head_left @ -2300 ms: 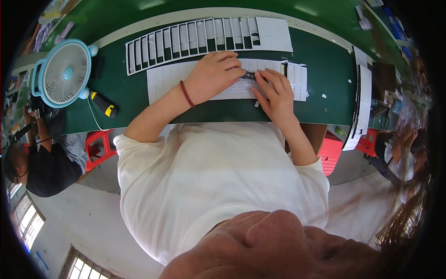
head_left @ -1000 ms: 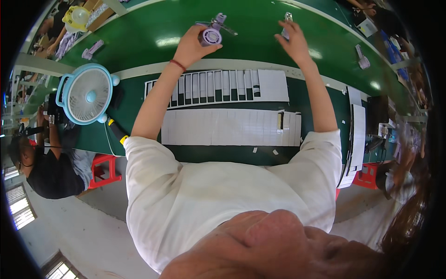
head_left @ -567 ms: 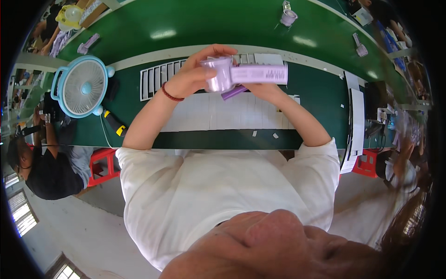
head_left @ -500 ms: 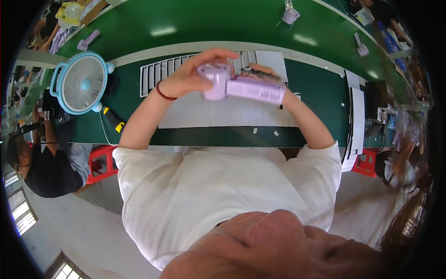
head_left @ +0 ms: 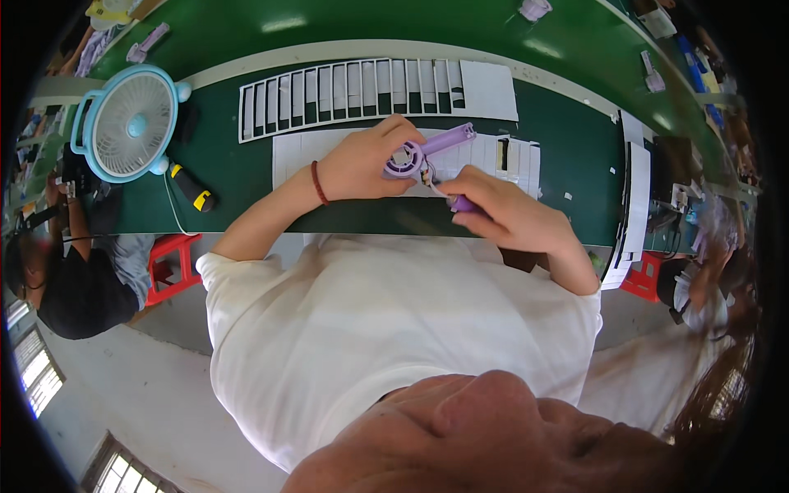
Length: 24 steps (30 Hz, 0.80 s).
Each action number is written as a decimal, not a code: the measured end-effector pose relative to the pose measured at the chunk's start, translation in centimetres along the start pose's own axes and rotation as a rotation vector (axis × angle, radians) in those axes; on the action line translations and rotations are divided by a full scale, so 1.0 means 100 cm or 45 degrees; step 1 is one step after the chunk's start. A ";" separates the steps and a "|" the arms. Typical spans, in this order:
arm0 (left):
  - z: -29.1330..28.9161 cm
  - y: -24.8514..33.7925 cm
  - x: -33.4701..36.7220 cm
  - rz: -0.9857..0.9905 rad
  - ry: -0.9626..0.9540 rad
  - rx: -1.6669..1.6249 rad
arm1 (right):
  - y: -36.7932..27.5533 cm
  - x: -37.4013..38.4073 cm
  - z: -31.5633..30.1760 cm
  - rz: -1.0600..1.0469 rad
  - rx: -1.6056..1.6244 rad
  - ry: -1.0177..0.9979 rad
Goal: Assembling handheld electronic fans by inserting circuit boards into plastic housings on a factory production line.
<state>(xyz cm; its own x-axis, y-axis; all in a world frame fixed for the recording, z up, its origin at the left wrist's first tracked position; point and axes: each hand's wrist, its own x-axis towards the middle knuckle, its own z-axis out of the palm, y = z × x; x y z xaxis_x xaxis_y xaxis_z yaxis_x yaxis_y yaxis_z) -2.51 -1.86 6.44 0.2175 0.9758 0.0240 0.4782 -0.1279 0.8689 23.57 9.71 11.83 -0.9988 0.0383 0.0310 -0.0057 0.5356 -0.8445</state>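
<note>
My left hand (head_left: 367, 160) is closed around the round head of a light-purple handheld fan body (head_left: 445, 141), above a white sheet. Its handle points to the far right, with the end uncovered. Small wires (head_left: 427, 175) come out of the round head near its lower right side. Beside them, a purple cylindrical piece (head_left: 465, 203) is gripped between the fingers and thumb of my right hand (head_left: 518, 212). Part of that piece is hidden by the fingers, and I cannot tell exactly what it is.
A slotted white card rack (head_left: 353, 92) lies behind the white sheet (head_left: 288, 160). At left stand a blue desk fan (head_left: 131, 123) and a yellow-black tool handle (head_left: 191, 187). Other purple fan parts (head_left: 149, 43) rest on the green belt (head_left: 353, 25). White boards (head_left: 634, 205) edge the right side.
Both hands have come lower and nearer to me. The fan body has turned so its open round head shows. My right hand has moved off the handle and now holds the purple cylindrical piece.
</note>
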 end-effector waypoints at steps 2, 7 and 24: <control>0.008 -0.003 -0.001 0.294 0.242 0.360 | 0.006 0.002 -0.006 0.010 0.003 0.016; 0.016 -0.004 0.006 0.492 0.184 0.516 | 0.024 0.014 -0.010 0.107 -0.026 0.290; 0.016 -0.009 0.009 0.627 0.098 0.697 | 0.068 0.018 0.008 -0.141 -0.707 0.741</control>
<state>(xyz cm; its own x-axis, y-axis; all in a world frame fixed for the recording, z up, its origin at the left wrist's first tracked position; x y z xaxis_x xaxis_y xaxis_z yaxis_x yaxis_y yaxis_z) -1.36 -1.16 4.83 0.4660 0.7895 0.3993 0.7008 -0.6049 0.3781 21.71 12.75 5.69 -0.8076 0.3114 0.5009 0.0751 0.8967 -0.4363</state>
